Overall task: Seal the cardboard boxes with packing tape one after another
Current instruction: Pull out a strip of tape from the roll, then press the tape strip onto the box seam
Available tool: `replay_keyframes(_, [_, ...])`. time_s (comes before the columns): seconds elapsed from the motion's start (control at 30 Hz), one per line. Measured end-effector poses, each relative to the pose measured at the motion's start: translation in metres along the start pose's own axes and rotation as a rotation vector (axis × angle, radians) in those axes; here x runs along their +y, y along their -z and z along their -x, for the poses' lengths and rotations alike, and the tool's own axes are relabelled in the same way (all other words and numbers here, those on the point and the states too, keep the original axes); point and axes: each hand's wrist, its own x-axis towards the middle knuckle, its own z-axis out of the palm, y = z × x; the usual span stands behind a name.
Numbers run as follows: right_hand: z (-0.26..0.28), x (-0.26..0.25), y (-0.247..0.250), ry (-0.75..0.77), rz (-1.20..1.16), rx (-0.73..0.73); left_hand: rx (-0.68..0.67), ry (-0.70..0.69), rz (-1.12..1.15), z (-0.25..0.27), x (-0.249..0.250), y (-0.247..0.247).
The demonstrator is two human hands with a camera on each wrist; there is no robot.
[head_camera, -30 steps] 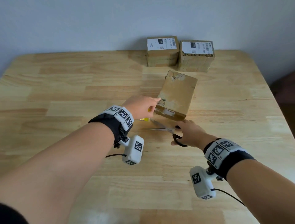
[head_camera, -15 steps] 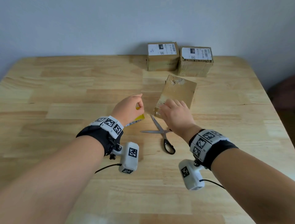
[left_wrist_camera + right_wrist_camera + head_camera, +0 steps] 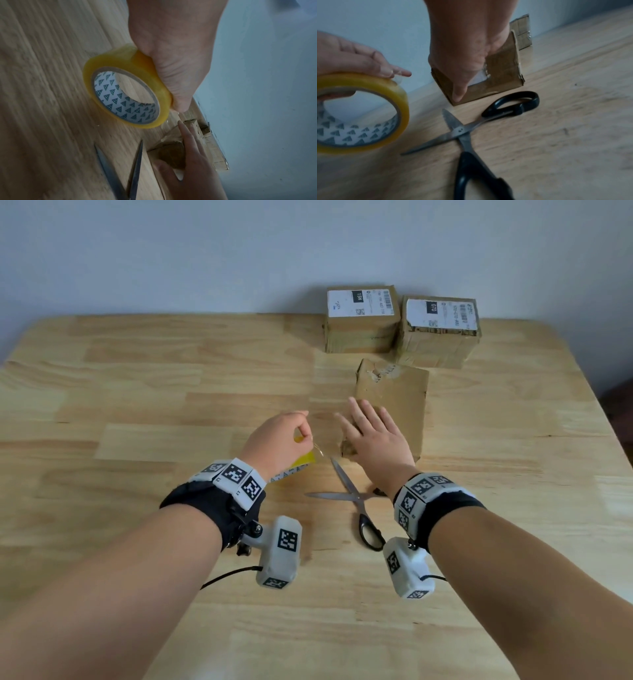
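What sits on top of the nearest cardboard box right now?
The right hand lies flat on the nearest cardboard box, thumb down its near face. Whatever lies under the palm is hidden.

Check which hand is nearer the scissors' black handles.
Right. The right hand lies on the nearest cardboard box, wrist above the scissors; the left hand holds the tape roll farther left.

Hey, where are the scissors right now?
In the head view the scissors lie open on the wooden table, between the two wrists, just in front of the unlabelled cardboard box.
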Motion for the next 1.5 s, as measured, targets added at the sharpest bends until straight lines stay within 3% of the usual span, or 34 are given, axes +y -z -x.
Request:
replay_keyframes(0.3, [0.024,0.016,0.01,0.181,0.105,-0.108,-0.052,0.034,0.211,0.014,-0.006,-0.008])
replay_keyframes(0.37, [0.026,0.013,0.021,0.152,-0.073,-0.086,-0.05,0.037,0.228,0.019,-0.004,-0.006])
replay_keyframes(0.47, [0.033,-0.01,0.04,0.023,-0.598,0.227,-0.036,0.001,0.219,0.024,0.002,-0.003])
replay_keyframes(0.53, [0.037,-0.027,0.054,-0.103,-0.952,0.17,-0.023,-0.04,0.223,0.029,0.01,0.0])
replay_keyframes(0.6, [0.037,-0.035,0.06,-0.196,-1.096,0.075,-0.014,-0.087,0.241,0.033,0.018,0.001])
replay_keyframes(0.73, [0.041,-0.037,0.066,-0.291,-1.112,0.141,-0.028,-0.108,0.262,0.04,0.03,0.006])
replay_keyframes(0.87, [0.051,-0.037,0.071,-0.381,-1.103,0.221,-0.114,-0.022,0.325,0.046,0.039,0.004])
replay_keyframes(0.93, [0.058,-0.038,0.075,-0.383,-1.089,0.246,-0.1,0.051,0.324,0.047,0.039,0.004])
replay_keyframes(1.03, [0.066,-0.043,0.081,-0.319,-0.988,0.245,-0.108,0.006,0.205,0.046,0.036,0.005])
replay_keyframes(1.23, [0.073,-0.03,0.085,-0.332,-1.144,0.329,0.017,-0.046,0.265,0.051,0.039,0.004])
replay_keyframes(1.33, [0.073,-0.029,0.085,-0.264,-1.072,0.313,0.09,-0.049,0.231,0.051,0.04,0.0])
replay_keyframes(1.5, [0.07,-0.031,0.079,-0.284,-1.069,0.265,0.168,-0.102,0.115,0.051,0.039,0.002])
